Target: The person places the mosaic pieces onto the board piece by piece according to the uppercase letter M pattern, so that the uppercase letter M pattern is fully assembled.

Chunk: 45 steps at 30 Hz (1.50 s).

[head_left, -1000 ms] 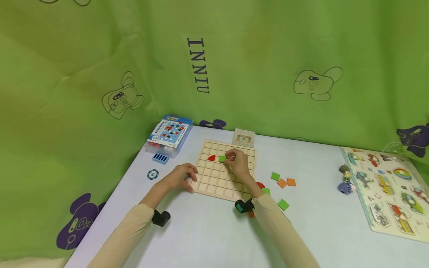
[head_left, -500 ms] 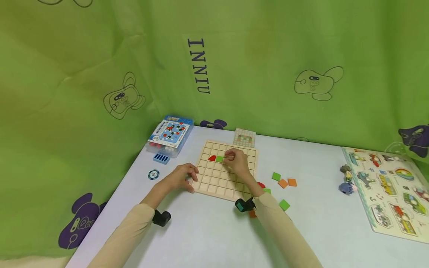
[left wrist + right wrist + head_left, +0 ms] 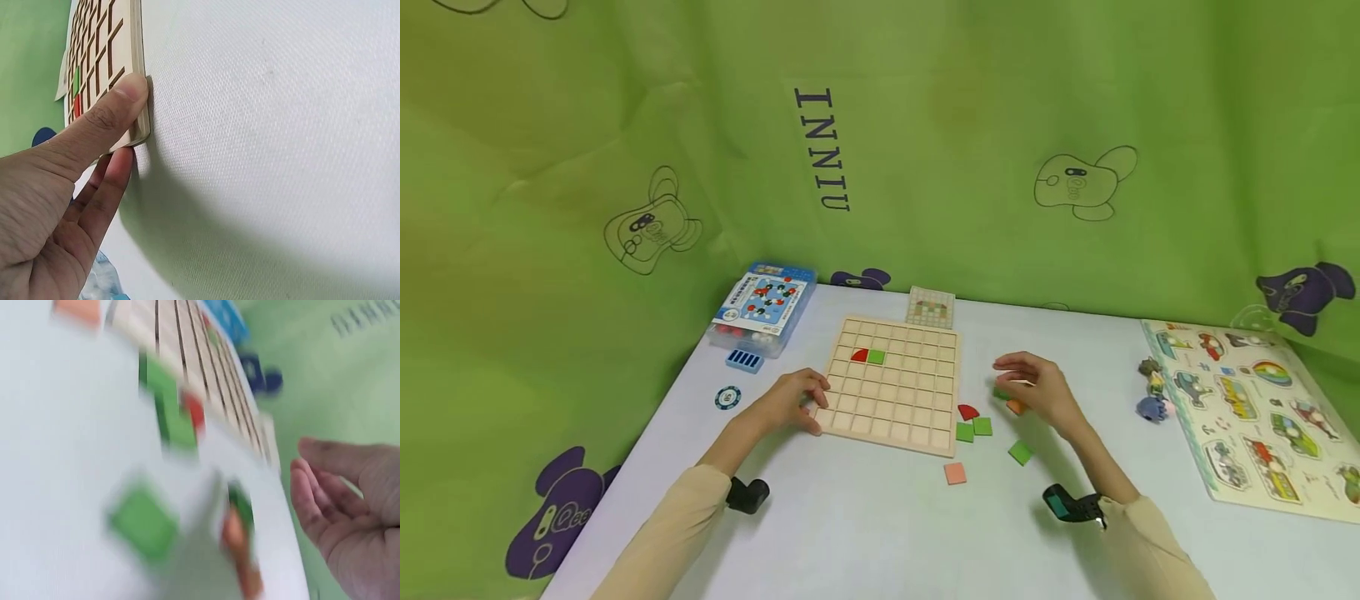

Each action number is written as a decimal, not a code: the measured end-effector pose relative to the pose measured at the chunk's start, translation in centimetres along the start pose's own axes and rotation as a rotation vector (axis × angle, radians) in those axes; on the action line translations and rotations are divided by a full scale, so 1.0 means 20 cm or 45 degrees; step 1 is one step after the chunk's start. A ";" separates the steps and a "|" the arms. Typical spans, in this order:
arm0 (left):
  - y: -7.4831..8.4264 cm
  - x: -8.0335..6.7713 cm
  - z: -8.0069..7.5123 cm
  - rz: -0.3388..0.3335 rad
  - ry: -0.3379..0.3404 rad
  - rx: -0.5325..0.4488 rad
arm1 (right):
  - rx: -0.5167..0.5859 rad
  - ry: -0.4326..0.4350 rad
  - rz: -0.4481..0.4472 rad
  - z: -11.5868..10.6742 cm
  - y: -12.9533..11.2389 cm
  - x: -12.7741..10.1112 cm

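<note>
A wooden grid board (image 3: 895, 387) lies on the table, with a red quarter-circle piece (image 3: 860, 356) and a green square tile (image 3: 876, 357) side by side in its cells. My left hand (image 3: 790, 402) holds the board's near left corner; in the left wrist view the thumb (image 3: 128, 94) lies on the rim and the fingers are against the side. Right of the board, my right hand (image 3: 1037, 387) hovers over a green tile (image 3: 1001, 392) and an orange tile (image 3: 1016, 407), partly hiding them. Nothing shows between its relaxed, slightly bent fingers.
Near the board's right edge lie a red quarter-circle (image 3: 968, 412), several green tiles (image 3: 982, 426) and a pinkish-orange tile (image 3: 955, 473). A pattern card (image 3: 931, 308) sits behind the board, a boxed set (image 3: 763, 308) at left, small figures (image 3: 1152, 400) and a picture puzzle (image 3: 1255, 417) at right.
The green tile slid left against the red piece on the board. My right hand then left the board, moving right to the loose tiles. The left hand stays at the corner.
</note>
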<state>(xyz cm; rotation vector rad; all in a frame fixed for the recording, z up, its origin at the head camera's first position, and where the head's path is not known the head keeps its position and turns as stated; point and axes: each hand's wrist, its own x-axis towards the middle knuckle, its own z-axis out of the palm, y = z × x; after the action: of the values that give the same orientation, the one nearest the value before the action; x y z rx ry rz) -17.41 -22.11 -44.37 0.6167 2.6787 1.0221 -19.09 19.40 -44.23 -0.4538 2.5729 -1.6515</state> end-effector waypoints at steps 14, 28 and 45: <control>-0.02 -0.01 0.00 0.019 0.012 0.003 | -0.196 -0.087 0.002 -0.27 0.27 -0.14; 0.00 0.00 0.00 -0.028 0.007 -0.028 | 0.086 0.185 0.110 -0.18 0.17 -0.14; 0.07 0.03 -0.01 -0.069 0.002 0.118 | 0.104 0.220 0.275 0.11 0.02 0.07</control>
<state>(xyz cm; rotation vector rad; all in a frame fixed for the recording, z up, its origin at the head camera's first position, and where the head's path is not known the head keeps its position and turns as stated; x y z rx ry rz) -17.52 -21.04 -43.17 0.5572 2.7412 0.8893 -20.13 17.25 -45.26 -0.0269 2.5481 -1.7796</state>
